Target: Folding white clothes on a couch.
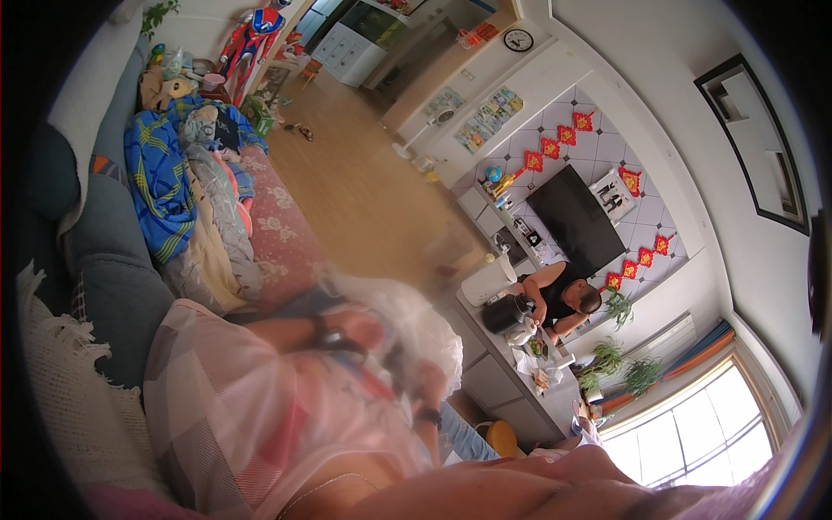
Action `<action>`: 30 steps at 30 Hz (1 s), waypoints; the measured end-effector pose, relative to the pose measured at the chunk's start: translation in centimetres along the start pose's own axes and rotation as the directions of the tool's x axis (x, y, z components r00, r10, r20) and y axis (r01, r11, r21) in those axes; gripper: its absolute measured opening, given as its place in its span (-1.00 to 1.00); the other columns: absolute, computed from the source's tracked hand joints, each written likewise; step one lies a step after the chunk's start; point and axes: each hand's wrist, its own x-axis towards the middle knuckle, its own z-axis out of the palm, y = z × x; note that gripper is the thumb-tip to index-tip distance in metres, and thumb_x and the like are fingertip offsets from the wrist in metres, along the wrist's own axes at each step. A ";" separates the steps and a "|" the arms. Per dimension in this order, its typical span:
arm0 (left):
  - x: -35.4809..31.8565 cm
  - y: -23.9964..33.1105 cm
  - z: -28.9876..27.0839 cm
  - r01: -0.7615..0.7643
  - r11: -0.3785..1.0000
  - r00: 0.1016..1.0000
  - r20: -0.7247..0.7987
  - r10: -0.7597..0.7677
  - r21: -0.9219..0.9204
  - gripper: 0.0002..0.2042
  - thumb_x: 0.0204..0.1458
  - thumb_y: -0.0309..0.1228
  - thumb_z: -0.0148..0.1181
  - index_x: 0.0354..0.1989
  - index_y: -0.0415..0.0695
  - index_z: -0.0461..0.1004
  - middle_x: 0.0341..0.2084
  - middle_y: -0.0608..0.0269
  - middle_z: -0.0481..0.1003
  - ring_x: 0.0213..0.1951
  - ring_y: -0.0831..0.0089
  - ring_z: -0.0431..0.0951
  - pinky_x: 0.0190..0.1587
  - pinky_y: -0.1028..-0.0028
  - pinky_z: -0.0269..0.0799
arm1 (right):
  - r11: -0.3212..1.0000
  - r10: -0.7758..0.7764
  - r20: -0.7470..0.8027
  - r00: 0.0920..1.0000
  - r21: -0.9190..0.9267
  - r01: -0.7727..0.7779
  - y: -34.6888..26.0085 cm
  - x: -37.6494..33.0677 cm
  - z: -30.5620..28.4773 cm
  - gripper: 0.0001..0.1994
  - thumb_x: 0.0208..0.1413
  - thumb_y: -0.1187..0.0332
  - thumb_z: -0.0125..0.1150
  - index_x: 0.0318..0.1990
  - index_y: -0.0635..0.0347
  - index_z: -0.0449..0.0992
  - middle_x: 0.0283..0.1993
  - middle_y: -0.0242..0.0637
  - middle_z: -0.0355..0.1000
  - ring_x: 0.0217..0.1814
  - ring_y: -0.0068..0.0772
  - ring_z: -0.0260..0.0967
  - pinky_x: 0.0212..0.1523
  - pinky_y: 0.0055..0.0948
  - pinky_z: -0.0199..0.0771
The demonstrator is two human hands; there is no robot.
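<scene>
My left hand (357, 328), with a dark watch on its wrist, is closed at the near side of a thin white plastic bag (444, 334). My right hand (426, 380), with a black band at the wrist, grips the bag lower down. Motion smears both hands and the bag, so single fingers do not show clearly. Something dark shows between the hands, too blurred to name. The bag is held above my lap, in front of my pink-and-white checked top (234, 399).
On my left a blue-grey sofa (117, 295) carries a blue plaid quilt (160, 186) and piled clothes. Across from me another person (568, 299) leans at a cabinet with a black pot (507, 314). A television (574, 217) hangs behind.
</scene>
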 end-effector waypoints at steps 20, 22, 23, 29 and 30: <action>-0.1 0.2 0.2 0.011 1.000 0.999 0.045 -0.010 -0.002 -0.72 0.09 -0.33 -0.21 -0.16 -0.25 0.31 -0.27 0.08 0.43 -0.21 0.22 0.44 -0.06 0.26 0.28 | 0.998 -0.052 -0.003 0.999 -0.035 0.052 0.0 0.1 0.2 -0.79 -0.15 0.50 -0.02 -0.34 0.24 0.51 -0.42 -0.32 0.44 -0.37 -0.54 0.33 -0.30 -0.63 0.29; -0.2 0.1 0.5 0.000 1.000 1.000 0.024 0.000 0.010 -0.72 0.09 -0.33 -0.21 -0.16 -0.25 0.31 -0.27 0.08 0.43 -0.21 0.22 0.44 -0.06 0.26 0.28 | 0.998 -0.052 -0.007 0.999 -0.029 0.052 0.2 0.1 0.2 -0.79 -0.15 0.50 -0.02 -0.34 0.24 0.51 -0.42 -0.32 0.44 -0.38 -0.54 0.33 -0.31 -0.63 0.29; -0.2 0.1 0.8 -0.005 1.000 1.000 0.015 0.005 0.017 -0.72 0.09 -0.33 -0.21 -0.16 -0.25 0.32 -0.27 0.08 0.43 -0.21 0.22 0.44 -0.06 0.26 0.28 | 0.998 -0.052 -0.010 0.999 -0.027 0.052 0.3 0.1 0.1 -0.79 -0.15 0.49 -0.02 -0.34 0.24 0.51 -0.42 -0.32 0.44 -0.38 -0.54 0.33 -0.31 -0.62 0.29; -0.5 -0.1 0.6 -0.011 1.000 1.000 0.026 0.011 0.005 -0.72 0.08 -0.33 -0.21 -0.16 -0.25 0.32 -0.27 0.07 0.43 -0.21 0.23 0.44 -0.05 0.26 0.27 | 0.997 0.063 -0.012 0.998 0.056 -0.062 -1.1 -0.1 0.1 -0.79 -0.16 0.49 -0.02 -0.35 0.24 0.51 -0.42 -0.32 0.44 -0.37 -0.54 0.33 -0.30 -0.62 0.30; -0.4 -0.1 0.5 -0.008 1.000 1.000 0.026 0.008 0.003 -0.72 0.08 -0.33 -0.21 -0.16 -0.25 0.32 -0.27 0.07 0.43 -0.21 0.23 0.44 -0.05 0.26 0.27 | 0.992 0.094 -0.009 0.996 0.090 -0.093 -1.3 -0.1 0.1 -0.79 -0.16 0.49 -0.02 -0.35 0.24 0.51 -0.42 -0.32 0.44 -0.37 -0.54 0.33 -0.30 -0.62 0.30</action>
